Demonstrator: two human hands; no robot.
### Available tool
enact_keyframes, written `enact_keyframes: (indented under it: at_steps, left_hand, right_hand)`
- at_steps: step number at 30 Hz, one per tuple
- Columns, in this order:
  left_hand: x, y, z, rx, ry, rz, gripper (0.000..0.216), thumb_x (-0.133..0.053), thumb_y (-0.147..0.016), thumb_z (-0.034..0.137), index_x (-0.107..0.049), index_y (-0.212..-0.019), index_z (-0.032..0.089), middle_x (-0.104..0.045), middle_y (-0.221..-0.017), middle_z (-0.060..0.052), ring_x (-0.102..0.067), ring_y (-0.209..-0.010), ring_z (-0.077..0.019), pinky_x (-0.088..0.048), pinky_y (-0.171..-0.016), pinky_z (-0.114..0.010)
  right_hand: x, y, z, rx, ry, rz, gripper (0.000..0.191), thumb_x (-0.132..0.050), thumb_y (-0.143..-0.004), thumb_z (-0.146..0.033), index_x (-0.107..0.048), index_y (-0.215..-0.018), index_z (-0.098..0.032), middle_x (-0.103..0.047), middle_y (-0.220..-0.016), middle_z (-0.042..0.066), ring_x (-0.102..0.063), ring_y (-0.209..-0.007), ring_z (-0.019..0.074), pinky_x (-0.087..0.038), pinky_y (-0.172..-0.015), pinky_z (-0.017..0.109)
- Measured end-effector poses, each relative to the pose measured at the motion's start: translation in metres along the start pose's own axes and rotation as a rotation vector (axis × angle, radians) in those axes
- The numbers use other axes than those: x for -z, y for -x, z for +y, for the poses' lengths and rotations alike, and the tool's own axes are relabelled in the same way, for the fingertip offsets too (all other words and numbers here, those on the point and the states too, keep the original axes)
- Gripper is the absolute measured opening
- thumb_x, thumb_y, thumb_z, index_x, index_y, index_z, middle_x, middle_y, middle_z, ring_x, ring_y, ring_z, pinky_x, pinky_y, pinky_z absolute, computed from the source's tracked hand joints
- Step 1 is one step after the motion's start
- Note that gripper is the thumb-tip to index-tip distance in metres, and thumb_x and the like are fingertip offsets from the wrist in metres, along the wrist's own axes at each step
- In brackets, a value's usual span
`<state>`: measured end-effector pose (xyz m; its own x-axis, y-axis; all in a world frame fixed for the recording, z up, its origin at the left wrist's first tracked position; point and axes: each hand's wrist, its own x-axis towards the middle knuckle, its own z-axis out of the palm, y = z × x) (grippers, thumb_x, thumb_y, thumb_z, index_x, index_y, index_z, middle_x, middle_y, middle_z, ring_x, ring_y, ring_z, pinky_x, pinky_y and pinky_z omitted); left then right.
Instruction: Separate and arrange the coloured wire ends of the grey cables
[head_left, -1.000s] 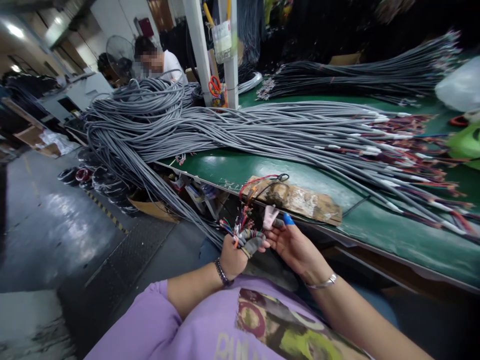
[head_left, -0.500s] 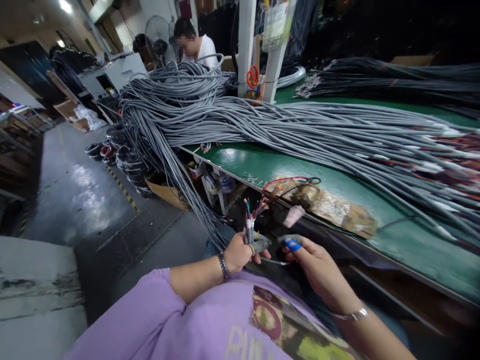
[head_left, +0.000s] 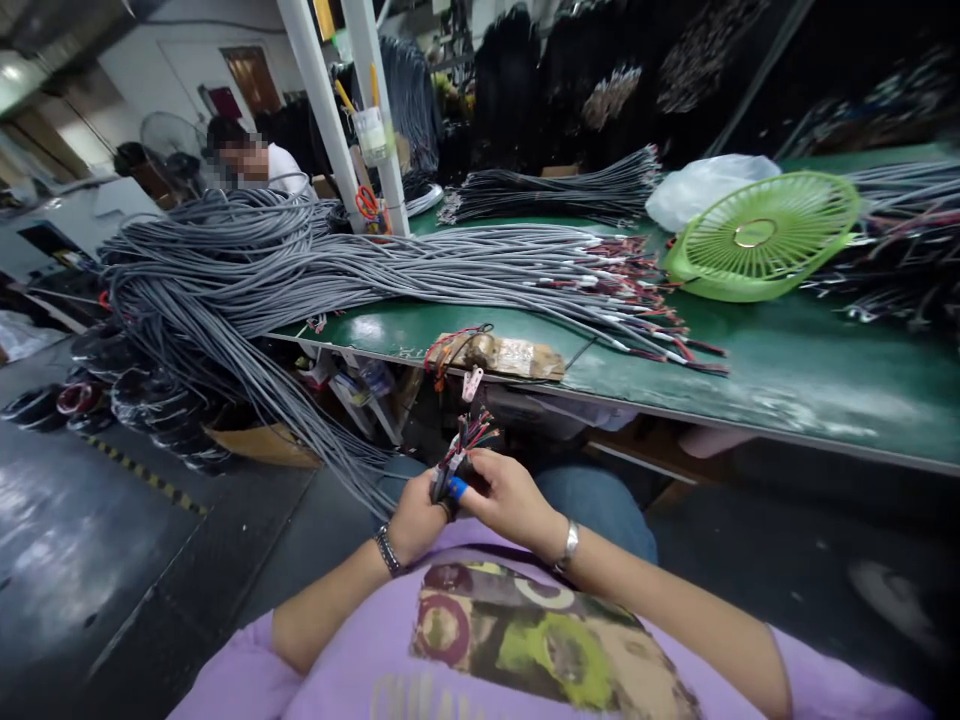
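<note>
My left hand (head_left: 417,520) is closed round a small bunch of grey cables (head_left: 444,482) in front of my lap. Their stripped ends (head_left: 475,430) fan upward in several coloured wires, with white wrapping just below. My right hand (head_left: 504,492), with blue tape on the thumb, meets the left one and pinches at the same bunch near the white wrapping. The fingertips of both hands are partly hidden behind the cables. Long grey cables (head_left: 322,440) hang from the table's left end down toward my lap.
A heap of grey cables (head_left: 360,265) lies along the green table (head_left: 810,400). Near its front edge is a taped board (head_left: 517,357) with a clip (head_left: 472,384) hanging beside it. A green fan (head_left: 761,235) stands at right. A person (head_left: 281,170) sits at the far left.
My right hand has moved left from beside the bunch and now touches it with my left hand. My view has swung right, bringing the green fan into sight.
</note>
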<state>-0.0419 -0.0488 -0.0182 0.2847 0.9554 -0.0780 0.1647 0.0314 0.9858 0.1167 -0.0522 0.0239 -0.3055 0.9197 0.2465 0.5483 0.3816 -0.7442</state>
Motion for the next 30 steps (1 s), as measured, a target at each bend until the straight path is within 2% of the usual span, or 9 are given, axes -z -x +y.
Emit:
enact_keyframes:
  at_steps: [3, 6, 9, 14, 16, 18, 23, 26, 30]
  left_hand:
    - [0.003, 0.011, 0.004, -0.104, -0.099, 0.021, 0.021, -0.059, -0.068, 0.008, -0.067, -0.086, 0.015, -0.066, -0.074, 0.0, -0.056, -0.067, -0.0141, -0.047, -0.068, -0.026]
    - [0.004, 0.02, 0.009, -0.201, -0.146, -0.007, 0.028, -0.057, -0.071, 0.007, -0.068, -0.095, 0.016, -0.069, -0.086, -0.002, -0.06, -0.081, -0.0173, -0.047, -0.077, -0.028]
    - [0.006, 0.026, 0.012, -0.22, -0.164, -0.024, 0.025, -0.056, -0.073, 0.009, -0.068, -0.095, 0.015, -0.068, -0.084, -0.002, -0.06, -0.08, -0.0173, -0.047, -0.074, -0.027]
    - [0.006, 0.034, 0.014, -0.173, -0.114, -0.001, 0.023, -0.058, -0.072, 0.007, -0.066, -0.092, 0.014, -0.064, -0.075, 0.0, -0.056, -0.069, -0.0128, -0.046, -0.066, -0.023]
    - [0.005, 0.035, 0.015, -0.141, -0.036, -0.028, 0.018, -0.064, -0.072, 0.014, -0.064, -0.091, 0.013, -0.062, -0.073, 0.0, -0.053, -0.063, -0.0109, -0.045, -0.061, -0.022]
    - [0.005, 0.037, 0.016, -0.092, 0.042, -0.064, 0.023, -0.072, -0.071, 0.025, -0.063, -0.088, 0.013, -0.06, -0.069, 0.0, -0.05, -0.058, -0.0098, -0.043, -0.055, -0.022]
    - [0.006, 0.039, 0.022, -0.005, 0.163, -0.097, 0.044, -0.077, -0.065, 0.051, -0.057, -0.077, 0.013, -0.056, -0.059, 0.001, -0.049, -0.049, -0.009, -0.039, -0.047, -0.021]
    - [0.005, 0.036, 0.019, 0.029, 0.213, -0.037, 0.049, -0.068, -0.07, 0.06, -0.058, -0.076, 0.013, -0.057, -0.053, 0.001, -0.047, -0.044, -0.0084, -0.034, -0.044, -0.02]
    - [0.004, 0.026, 0.009, 0.054, 0.338, 0.199, 0.051, -0.065, -0.071, 0.063, -0.062, -0.081, 0.013, -0.062, -0.058, -0.001, -0.052, -0.047, -0.0109, -0.034, -0.044, -0.021]
  right_hand:
    - [-0.001, 0.01, -0.008, 0.026, -0.002, -0.009, 0.017, -0.054, -0.084, -0.027, -0.054, -0.068, -0.02, -0.058, -0.069, 0.003, -0.05, -0.062, 0.0154, -0.037, -0.058, 0.027]
    - [-0.002, 0.017, -0.015, 0.04, -0.017, -0.026, 0.016, -0.055, -0.084, -0.033, -0.057, -0.075, -0.02, -0.061, -0.073, 0.004, -0.052, -0.065, 0.0165, -0.037, -0.06, 0.028]
    - [-0.003, 0.02, -0.02, 0.022, -0.008, -0.018, 0.02, -0.058, -0.083, -0.039, -0.058, -0.076, -0.02, -0.062, -0.074, 0.005, -0.053, -0.067, 0.0178, -0.038, -0.062, 0.029]
    - [-0.005, 0.021, -0.024, 0.011, 0.052, 0.016, 0.025, -0.055, -0.083, -0.037, -0.054, -0.065, -0.021, -0.058, -0.066, 0.004, -0.049, -0.059, 0.0161, -0.034, -0.056, 0.028]
    - [-0.006, 0.022, -0.023, -0.013, 0.061, 0.041, 0.024, -0.056, -0.082, -0.036, -0.055, -0.064, -0.02, -0.058, -0.064, 0.004, -0.048, -0.056, 0.0158, -0.034, -0.054, 0.028]
    - [-0.007, 0.023, -0.021, -0.036, 0.02, 0.054, 0.021, -0.056, -0.081, -0.035, -0.059, -0.067, -0.02, -0.061, -0.065, 0.004, -0.051, -0.058, 0.0168, -0.038, -0.056, 0.028]
    - [-0.009, 0.021, -0.012, -0.049, -0.288, 0.023, 0.019, -0.055, -0.081, -0.035, -0.065, -0.078, -0.019, -0.068, -0.075, 0.004, -0.061, -0.071, 0.0203, -0.048, -0.067, 0.03]
    - [-0.012, 0.019, -0.008, -0.099, -0.49, 0.002, 0.022, -0.057, -0.082, -0.04, -0.063, -0.078, -0.019, -0.069, -0.077, 0.003, -0.062, -0.071, 0.0191, -0.05, -0.068, 0.03]
    - [-0.013, 0.016, -0.004, -0.187, -0.678, 0.035, 0.031, -0.064, -0.077, -0.05, -0.063, -0.082, -0.019, -0.067, -0.079, 0.004, -0.06, -0.067, 0.0167, -0.052, -0.064, 0.03]
